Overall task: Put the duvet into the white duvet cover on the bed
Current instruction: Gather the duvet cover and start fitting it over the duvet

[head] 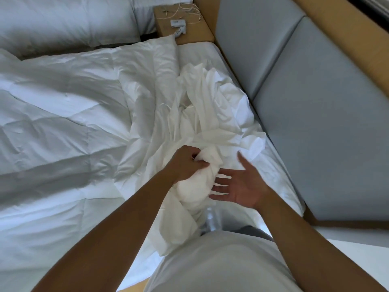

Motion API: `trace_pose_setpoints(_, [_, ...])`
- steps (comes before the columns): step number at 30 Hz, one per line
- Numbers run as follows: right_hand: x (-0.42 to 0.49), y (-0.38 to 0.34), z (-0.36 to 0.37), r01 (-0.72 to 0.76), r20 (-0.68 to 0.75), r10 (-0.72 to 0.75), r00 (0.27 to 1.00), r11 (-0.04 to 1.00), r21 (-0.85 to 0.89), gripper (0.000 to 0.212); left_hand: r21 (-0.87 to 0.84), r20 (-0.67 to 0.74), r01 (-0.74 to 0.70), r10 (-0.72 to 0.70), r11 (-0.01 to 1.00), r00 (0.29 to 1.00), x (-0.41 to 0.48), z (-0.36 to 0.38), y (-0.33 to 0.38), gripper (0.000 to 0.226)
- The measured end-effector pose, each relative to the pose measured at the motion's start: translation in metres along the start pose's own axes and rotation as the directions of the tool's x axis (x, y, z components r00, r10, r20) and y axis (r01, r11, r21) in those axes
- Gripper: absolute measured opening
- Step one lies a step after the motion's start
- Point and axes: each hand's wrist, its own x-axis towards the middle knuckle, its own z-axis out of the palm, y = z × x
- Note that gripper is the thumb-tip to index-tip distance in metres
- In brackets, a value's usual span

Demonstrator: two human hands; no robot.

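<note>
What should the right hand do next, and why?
Probably grip the bunched cover beside the left hand. The left hand holds that bunch alone, the right hand is open next to it, and the duvet lies spread out, not yet inside.

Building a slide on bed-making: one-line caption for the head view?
Left hand grips a bunch of the crumpled white duvet cover; right hand open beside it, duvet spread alongside.
</note>
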Motion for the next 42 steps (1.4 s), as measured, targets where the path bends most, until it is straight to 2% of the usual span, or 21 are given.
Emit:
trace_pose_setpoints(2, [-0.001, -0.010, -0.002, -0.114, 0.085, 0.117, 0.989, 0.993, -0.042, 0.100, 0.128, 0.081, -0.097, 0.088, 0.987, 0.993, -0.009, 0.019, 0.007, 0.028])
trace_pose_setpoints(3, [0.001, -0.010, 0.000, -0.129, 0.049, 0.137, 0.989, 0.981, -0.142, 0.085, 0.199, 0.156, -0.165, 0.135, 0.966, 0.978, -0.016, 0.033, 0.011, 0.015])
trace_pose_setpoints(5, [0.011, -0.001, 0.004, -0.154, -0.133, 0.114, 0.985, 0.926, -0.344, 0.042, 0.314, 0.333, -0.272, 0.163, 0.910, 0.929, -0.033, 0.059, 0.014, 0.026])
trace_pose_setpoints(7, [0.017, 0.014, -0.001, -0.151, -0.325, -0.009, 0.946, 0.873, -0.463, 0.018, 0.262, 0.355, -0.217, 0.116, 0.940, 0.928, -0.046, 0.065, 0.005, 0.033])
trace_pose_setpoints(8, [0.019, 0.022, -0.008, -0.118, -0.360, -0.065, 0.931, 0.878, -0.463, 0.016, 0.266, 0.288, -0.183, 0.103, 0.946, 0.952, -0.052, 0.062, -0.003, 0.037])
trace_pose_setpoints(10, [0.021, 0.036, -0.019, -0.031, -0.363, -0.152, 0.919, 0.892, -0.451, 0.026, 0.434, -0.020, -0.032, 0.045, 0.901, 0.999, -0.063, 0.054, -0.031, 0.047])
trace_pose_setpoints(12, [0.024, 0.045, -0.024, 0.029, -0.357, -0.240, 0.903, 0.862, -0.506, 0.036, 0.563, -0.355, 0.267, -0.063, 0.782, 0.933, -0.080, 0.050, -0.063, 0.062])
trace_pose_setpoints(14, [0.027, 0.050, -0.027, 0.034, -0.369, -0.271, 0.889, 0.844, -0.536, 0.040, 0.348, -0.542, 0.527, -0.292, 0.776, 0.788, -0.101, 0.055, -0.093, 0.094])
trace_pose_setpoints(15, [0.028, 0.052, -0.027, 0.019, -0.385, -0.271, 0.882, 0.837, -0.547, 0.041, 0.095, -0.559, 0.616, -0.470, 0.782, 0.683, -0.111, 0.059, -0.105, 0.111])
trace_pose_setpoints(17, [0.030, 0.057, -0.028, 0.003, -0.399, -0.260, 0.879, 0.841, -0.541, 0.046, -0.541, -0.327, 0.588, -0.794, 0.602, 0.512, -0.131, 0.071, -0.124, 0.127])
trace_pose_setpoints(19, [0.031, 0.066, -0.026, 0.003, -0.366, -0.232, 0.901, 0.848, -0.530, 0.057, -0.823, 0.001, 0.472, -0.831, 0.315, 0.556, -0.150, 0.080, -0.131, 0.110])
trace_pose_setpoints(20, [0.032, 0.073, -0.026, -0.011, -0.339, -0.197, 0.920, 0.852, -0.524, 0.066, -0.836, 0.063, 0.467, -0.796, 0.288, 0.602, -0.157, 0.085, -0.133, 0.096])
trace_pose_setpoints(23, [0.040, 0.102, -0.035, -0.042, -0.309, -0.130, 0.942, 0.869, -0.493, 0.074, -0.787, -0.062, 0.432, -0.753, 0.441, 0.655, -0.164, 0.110, -0.137, 0.060])
trace_pose_setpoints(27, [0.060, 0.130, -0.081, 0.003, -0.376, -0.211, 0.902, 0.875, -0.484, 0.056, -0.695, -0.412, 0.336, -0.735, 0.636, 0.539, -0.158, 0.140, -0.149, 0.024])
trace_pose_setpoints(29, [0.067, 0.139, -0.120, 0.001, -0.424, -0.258, 0.868, 0.855, -0.518, 0.050, -0.619, -0.477, 0.413, -0.738, 0.668, 0.477, -0.169, 0.149, -0.165, 0.027])
trace_pose_setpoints(32, [0.070, 0.159, -0.187, -0.065, -0.552, -0.268, 0.790, 0.858, -0.510, 0.048, -0.279, -0.494, 0.630, -0.671, 0.725, 0.553, -0.194, 0.174, -0.200, 0.032])
trace_pose_setpoints(35, [0.069, 0.174, -0.243, -0.177, -0.674, -0.289, 0.680, 0.828, -0.532, 0.039, -0.086, -0.546, 0.737, -0.651, 0.670, 0.528, -0.226, 0.173, -0.235, 0.037])
trace_pose_setpoints(37, [0.065, 0.176, -0.273, -0.242, -0.699, -0.313, 0.643, 0.783, -0.573, 0.024, -0.055, -0.638, 0.806, -0.642, 0.590, 0.426, -0.259, 0.142, -0.267, 0.041])
trace_pose_setpoints(39, [0.063, 0.177, -0.293, -0.269, -0.720, -0.342, 0.604, 0.763, -0.588, 0.014, -0.114, -0.725, 0.867, -0.637, 0.485, 0.261, -0.297, 0.101, -0.298, 0.044])
trace_pose_setpoints(41, [0.068, 0.180, -0.294, -0.288, -0.685, -0.394, 0.612, 0.696, -0.657, 0.024, -0.170, -0.761, 0.891, -0.630, 0.420, 0.152, -0.314, 0.076, -0.315, 0.052])
trace_pose_setpoints(42, [0.070, 0.184, -0.286, -0.276, -0.643, -0.412, 0.646, 0.659, -0.700, 0.034, -0.171, -0.749, 0.895, -0.644, 0.413, 0.155, -0.312, 0.073, -0.317, 0.058])
